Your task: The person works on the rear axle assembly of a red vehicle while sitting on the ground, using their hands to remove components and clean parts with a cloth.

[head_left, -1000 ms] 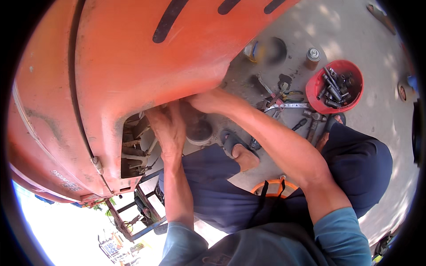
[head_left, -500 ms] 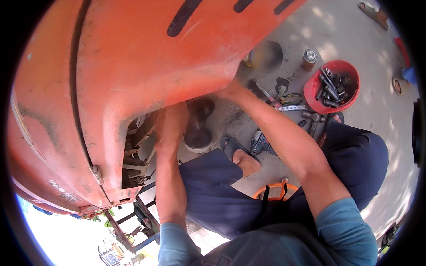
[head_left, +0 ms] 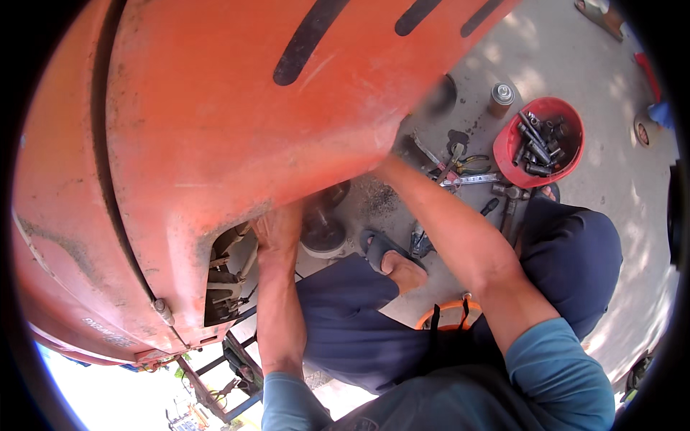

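Observation:
A large orange body panel (head_left: 237,122) of a vehicle or machine fills the upper left. My left hand (head_left: 276,228) reaches under its lower edge beside an opening with dirty metal parts (head_left: 228,276); the back of the hand shows, its fingers are hidden. My right hand (head_left: 390,169) goes behind the panel's right corner, with only the wrist end in sight. What either hand touches or holds cannot be seen. Below the panel, between my forearms, stands a dark round part with a pale base (head_left: 323,237).
A red tub of sockets (head_left: 505,159) stands right of a spray can (head_left: 501,99). Pliers (head_left: 474,161), a wrench (head_left: 471,179) and a hammer (head_left: 510,205) lie on the concrete. An orange ring-shaped thing (head_left: 451,314) is by my legs. Another person's foot (head_left: 600,18) shows at upper right.
The view has shifted slightly, and the panel covers more of my right wrist. My left hand sits a little lower in the picture. Both arms still reach under the panel.

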The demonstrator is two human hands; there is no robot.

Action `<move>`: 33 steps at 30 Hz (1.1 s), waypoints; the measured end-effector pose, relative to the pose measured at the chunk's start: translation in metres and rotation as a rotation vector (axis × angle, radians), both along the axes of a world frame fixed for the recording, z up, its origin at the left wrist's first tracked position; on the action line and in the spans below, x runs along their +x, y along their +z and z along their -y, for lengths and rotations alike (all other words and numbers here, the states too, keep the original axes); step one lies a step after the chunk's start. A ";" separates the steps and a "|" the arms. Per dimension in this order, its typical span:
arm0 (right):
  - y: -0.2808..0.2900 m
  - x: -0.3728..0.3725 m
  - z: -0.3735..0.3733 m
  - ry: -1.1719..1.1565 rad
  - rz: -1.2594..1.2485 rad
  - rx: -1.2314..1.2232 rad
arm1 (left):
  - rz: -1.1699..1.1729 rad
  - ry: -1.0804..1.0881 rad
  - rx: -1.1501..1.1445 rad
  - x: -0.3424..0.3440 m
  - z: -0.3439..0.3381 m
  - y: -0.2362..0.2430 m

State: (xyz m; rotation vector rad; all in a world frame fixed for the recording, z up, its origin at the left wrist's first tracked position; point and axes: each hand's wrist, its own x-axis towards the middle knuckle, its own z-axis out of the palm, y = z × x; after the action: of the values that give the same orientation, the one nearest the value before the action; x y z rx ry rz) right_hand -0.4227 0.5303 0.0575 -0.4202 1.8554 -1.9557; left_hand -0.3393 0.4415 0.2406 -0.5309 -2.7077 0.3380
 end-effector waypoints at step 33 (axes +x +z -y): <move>0.040 -0.003 -0.053 -0.092 0.540 -0.294 | -0.195 0.036 0.509 0.029 -0.032 0.012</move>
State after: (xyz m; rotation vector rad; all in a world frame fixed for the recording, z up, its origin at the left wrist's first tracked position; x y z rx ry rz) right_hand -0.4258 0.5831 0.0972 0.1140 1.2752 -2.1399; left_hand -0.3102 0.4732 0.2525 -0.2831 -2.4791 -0.2752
